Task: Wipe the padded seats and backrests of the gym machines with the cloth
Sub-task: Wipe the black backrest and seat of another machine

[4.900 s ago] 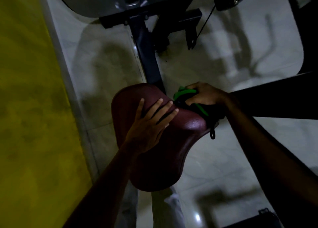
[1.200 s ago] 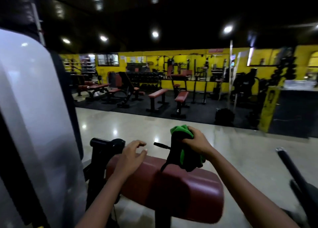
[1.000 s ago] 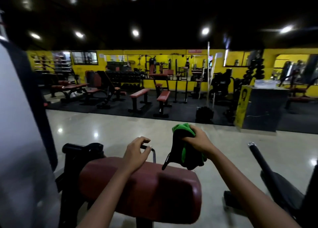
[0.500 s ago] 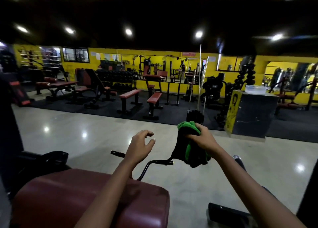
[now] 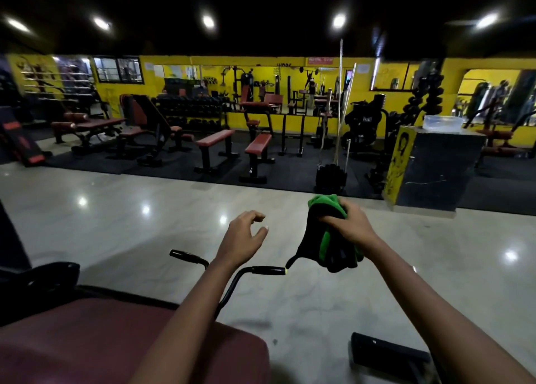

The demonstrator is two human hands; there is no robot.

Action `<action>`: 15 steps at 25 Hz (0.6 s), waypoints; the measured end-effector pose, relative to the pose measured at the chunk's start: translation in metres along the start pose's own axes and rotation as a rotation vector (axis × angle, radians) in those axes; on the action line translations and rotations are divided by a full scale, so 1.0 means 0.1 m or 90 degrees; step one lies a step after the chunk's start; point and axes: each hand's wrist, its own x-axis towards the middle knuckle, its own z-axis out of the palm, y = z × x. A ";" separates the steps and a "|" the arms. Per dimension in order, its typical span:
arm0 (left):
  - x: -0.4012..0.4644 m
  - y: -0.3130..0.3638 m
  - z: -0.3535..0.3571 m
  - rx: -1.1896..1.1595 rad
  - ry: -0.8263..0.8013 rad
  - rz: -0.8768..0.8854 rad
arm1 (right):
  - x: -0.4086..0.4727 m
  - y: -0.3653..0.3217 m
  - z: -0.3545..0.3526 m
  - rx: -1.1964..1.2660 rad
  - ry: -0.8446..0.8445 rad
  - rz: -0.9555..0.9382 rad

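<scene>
Dim gym floor (image 5: 319, 311), right hand (image 5: 352, 227) gripping bunched cloth (image 5: 329, 238) hanging downward

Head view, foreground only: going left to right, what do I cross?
Maroon pad → left hand, held up and holding nothing → green-and-black cloth → right hand gripping the cloth.
</scene>
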 end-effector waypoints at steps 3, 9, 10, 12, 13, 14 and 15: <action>0.40 -0.26 0.13 0.002 -0.002 -0.001 | 0.41 0.10 0.14 -0.002 -0.005 0.001; 1.24 -0.85 0.29 -0.039 0.008 -0.034 | 1.41 0.29 0.50 -0.036 -0.023 -0.001; 1.35 -0.96 0.29 -0.033 0.006 -0.037 | 1.56 0.33 0.57 -0.044 -0.027 -0.005; 1.54 -1.17 0.30 -0.022 0.007 -0.051 | 1.81 0.42 0.71 -0.053 -0.034 0.002; 1.64 -1.26 0.30 -0.022 0.010 -0.056 | 1.92 0.47 0.77 -0.051 -0.039 0.007; 1.73 -1.33 0.30 -0.020 0.012 -0.055 | 2.02 0.52 0.84 -0.046 -0.043 0.013; 1.83 -1.40 0.31 -0.014 0.015 -0.053 | 2.13 0.58 0.90 -0.040 -0.045 0.022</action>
